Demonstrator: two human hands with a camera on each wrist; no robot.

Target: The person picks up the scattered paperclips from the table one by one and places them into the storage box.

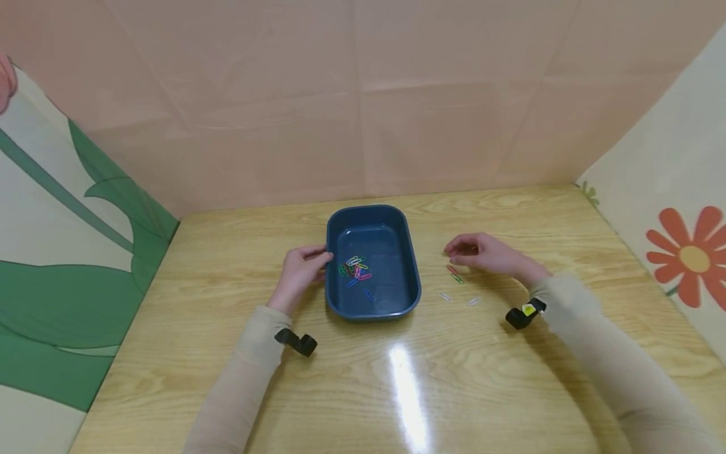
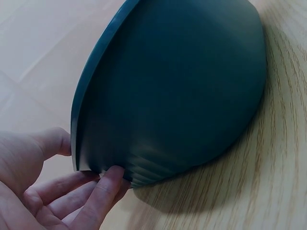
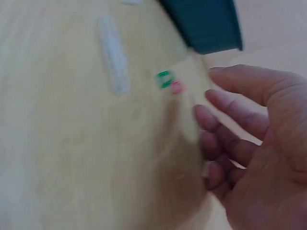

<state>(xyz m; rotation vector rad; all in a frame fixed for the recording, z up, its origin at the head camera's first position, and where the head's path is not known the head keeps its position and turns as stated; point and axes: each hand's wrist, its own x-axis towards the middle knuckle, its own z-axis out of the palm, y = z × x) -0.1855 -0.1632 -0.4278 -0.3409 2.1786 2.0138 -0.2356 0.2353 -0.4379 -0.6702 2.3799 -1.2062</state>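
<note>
A dark blue plastic tray (image 1: 391, 302) stands on the table, with several coloured paper clips (image 1: 353, 271) lying in its left half. My left hand (image 1: 300, 274) grips the tray's left side, thumb at the rim and fingers against the outer wall (image 2: 182, 96). To the right of the tray, my right hand (image 1: 482, 252) hovers low over the table, fingers loosely bent and apart from the thumb (image 3: 240, 81), with nothing visible between them. Just below its fingertips lie a red paper clip (image 1: 452, 269) and a green one (image 1: 457, 279), close together. Two whitish paper clips (image 1: 445, 296) (image 1: 473, 302) lie nearer the front.
The wooden table (image 1: 482, 391) meets a pink cloth backdrop (image 1: 363, 126) behind the tray. Printed panels stand at both sides, green leaves (image 1: 51, 315) on the left and a red flower (image 1: 693, 258) on the right. Each wrist wears a black camera strap.
</note>
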